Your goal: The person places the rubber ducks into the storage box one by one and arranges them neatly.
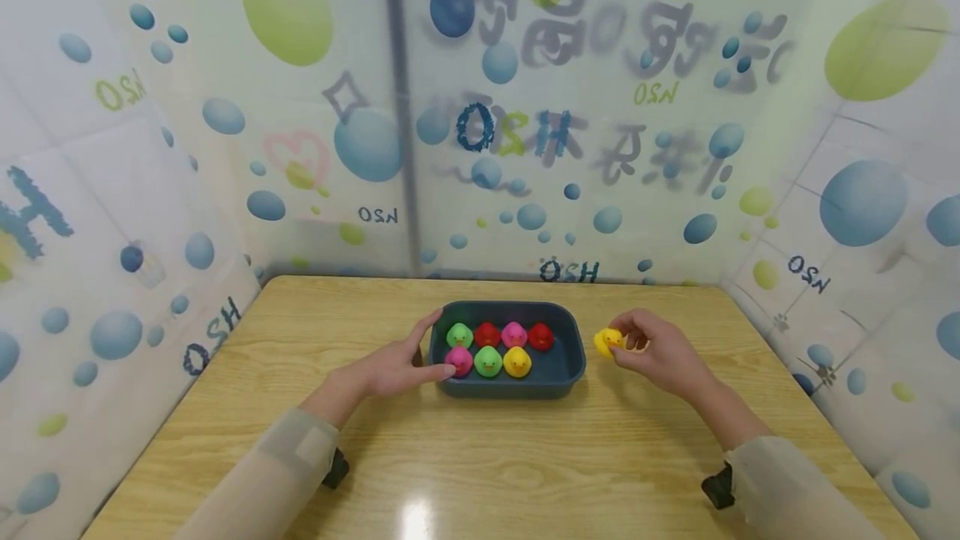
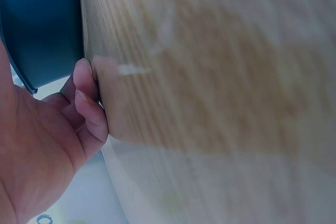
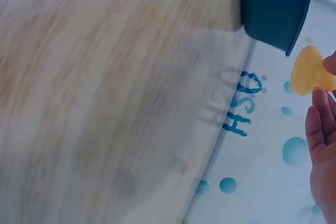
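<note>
Pinched between the thumb and fingers of my right hand (image 1: 660, 350) is a small yellow rubber duck (image 1: 608, 342), held just right of a dark blue plastic bin (image 1: 517, 389). In the right wrist view the duck (image 3: 307, 72) appears beyond the bin's corner. My left hand (image 1: 393, 367) grips the bin's left end, thumb over the rim near a magenta duck (image 1: 459, 363). The left wrist view shows its other fingers curled low beside the bin wall (image 2: 42, 30). Inside the bin, several more ducks sit in two rows, including green (image 1: 488, 362), red (image 1: 541, 337) and yellow (image 1: 517, 363).
The bin stands on a wood-grain table (image 1: 480, 457), toward its far edge. Pale curtains (image 1: 487, 215) printed with blue and green dots enclose the table at the back and both sides. A dark wrist device (image 1: 718, 487) shows at the right sleeve.
</note>
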The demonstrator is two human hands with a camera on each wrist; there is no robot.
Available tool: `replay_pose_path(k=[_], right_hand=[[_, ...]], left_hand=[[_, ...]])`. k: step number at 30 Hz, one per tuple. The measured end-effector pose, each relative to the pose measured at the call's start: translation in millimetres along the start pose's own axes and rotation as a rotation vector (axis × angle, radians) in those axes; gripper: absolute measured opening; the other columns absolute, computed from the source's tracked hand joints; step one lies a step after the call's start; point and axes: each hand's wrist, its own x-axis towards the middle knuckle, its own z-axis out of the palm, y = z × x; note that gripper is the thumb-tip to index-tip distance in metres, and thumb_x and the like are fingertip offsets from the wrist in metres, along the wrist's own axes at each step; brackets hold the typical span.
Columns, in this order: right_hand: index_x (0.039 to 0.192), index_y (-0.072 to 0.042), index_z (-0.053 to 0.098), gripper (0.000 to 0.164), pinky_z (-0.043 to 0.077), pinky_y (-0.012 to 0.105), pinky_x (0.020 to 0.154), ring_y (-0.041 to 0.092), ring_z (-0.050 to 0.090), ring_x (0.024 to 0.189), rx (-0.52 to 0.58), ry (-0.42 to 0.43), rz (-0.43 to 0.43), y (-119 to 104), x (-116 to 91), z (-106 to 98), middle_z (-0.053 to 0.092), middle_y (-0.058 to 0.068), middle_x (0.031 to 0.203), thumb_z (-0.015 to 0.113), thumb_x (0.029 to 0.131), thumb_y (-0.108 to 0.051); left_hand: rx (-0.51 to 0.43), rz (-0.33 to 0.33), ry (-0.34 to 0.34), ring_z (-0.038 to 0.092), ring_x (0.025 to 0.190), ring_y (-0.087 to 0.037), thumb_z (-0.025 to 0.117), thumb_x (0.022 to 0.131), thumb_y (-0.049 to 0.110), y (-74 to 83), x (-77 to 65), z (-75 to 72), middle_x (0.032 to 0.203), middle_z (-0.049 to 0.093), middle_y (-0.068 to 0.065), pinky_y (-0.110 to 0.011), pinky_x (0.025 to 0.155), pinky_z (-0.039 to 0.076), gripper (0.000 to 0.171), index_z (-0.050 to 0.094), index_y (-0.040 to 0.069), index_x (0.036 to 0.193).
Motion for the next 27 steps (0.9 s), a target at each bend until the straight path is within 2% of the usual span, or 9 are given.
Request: replay_pose_path(k=[6,11,15,27], right_hand=[[0.115,-0.008,0.074,0.03,0.058,0.031,0.079,0.01,0.061,0.085,0.007,0.042,-0.052,-14,5,0,0.073,0.002,0.104,0.087,0.089,-0.002],[0.114,-0.007,0.075,0.029,0.059,0.03,0.076,0.007,0.062,0.082,0.015,0.068,-0.064,-20,9,1,0.074,0.002,0.101,0.089,0.089,-0.003],[0.114,-0.007,0.076,0.027,0.057,0.026,0.073,0.007,0.063,0.081,0.031,0.064,-0.067,-26,13,1,0.075,0.002,0.099,0.089,0.091,-0.005],[0.113,-0.006,0.078,0.022,0.059,0.025,0.074,0.011,0.065,0.082,0.067,-0.005,-0.065,-43,24,11,0.075,0.002,0.099,0.087,0.094,-0.005]], left_hand=[[-0.004,0.0,-0.003,0.065,0.128,-0.035,0.066,0.095,0.08,0.2,-0.4,-0.6,0.144,0.066,-0.023,-0.065,0.118,0.045,0.109,0.0,0.048,0.175],[-0.004,0.005,-0.001,0.064,0.131,-0.038,0.066,0.095,0.08,0.4,-0.6,-0.5,0.149,0.064,-0.025,-0.066,0.12,0.043,0.109,0.0,0.048,0.175],[-0.003,0.006,-0.002,0.066,0.127,-0.035,0.066,0.095,0.079,1.4,-1.0,-1.2,0.144,0.066,-0.024,-0.065,0.118,0.045,0.109,-0.001,0.048,0.175],[0.004,0.011,-0.007,0.067,0.113,-0.028,0.066,0.095,0.079,0.6,0.0,-0.9,0.128,0.071,-0.016,-0.06,0.111,0.05,0.109,-0.002,0.048,0.175]])
